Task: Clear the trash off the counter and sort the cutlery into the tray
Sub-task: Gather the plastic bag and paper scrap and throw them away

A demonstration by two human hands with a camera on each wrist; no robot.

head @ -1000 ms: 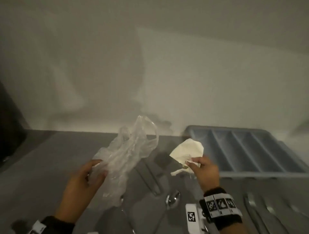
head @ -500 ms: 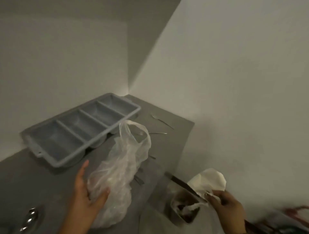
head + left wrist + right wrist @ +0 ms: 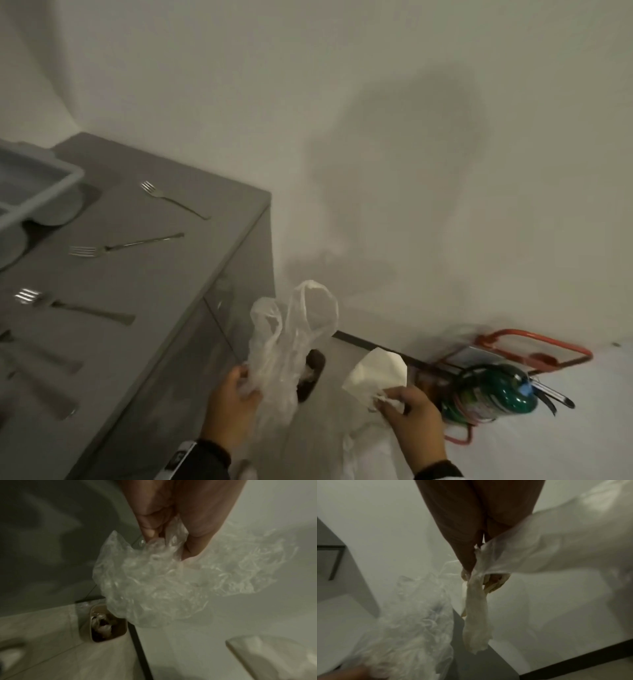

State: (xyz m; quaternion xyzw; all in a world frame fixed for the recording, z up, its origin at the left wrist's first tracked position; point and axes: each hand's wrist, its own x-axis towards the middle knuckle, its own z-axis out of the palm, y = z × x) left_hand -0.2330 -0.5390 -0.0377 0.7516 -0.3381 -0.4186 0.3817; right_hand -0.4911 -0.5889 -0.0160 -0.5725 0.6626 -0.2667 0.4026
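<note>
My left hand (image 3: 236,394) grips a crumpled clear plastic bag (image 3: 291,342) past the counter's right end, over a small bin (image 3: 310,375) on the floor. The left wrist view shows the plastic bag (image 3: 163,577) bunched in my fingers (image 3: 149,531) above the bin (image 3: 106,626), which has trash in it. My right hand (image 3: 407,414) pinches a crumpled white paper napkin (image 3: 376,377), held to the right of the bin. In the right wrist view the napkin (image 3: 477,608) hangs down from my fingertips. Several forks (image 3: 126,245) lie on the grey counter (image 3: 154,284). A corner of the grey cutlery tray (image 3: 41,181) shows at far left.
A white wall runs behind the counter and floor. On the floor to the right lie a green cylinder (image 3: 493,394) and a red metal frame (image 3: 534,346). A dark baseboard strip (image 3: 363,341) runs along the wall's foot.
I have turned right, away from the counter. Both hands carried the bag and the napkin off the counter's end; they now hang over the floor by the bin.
</note>
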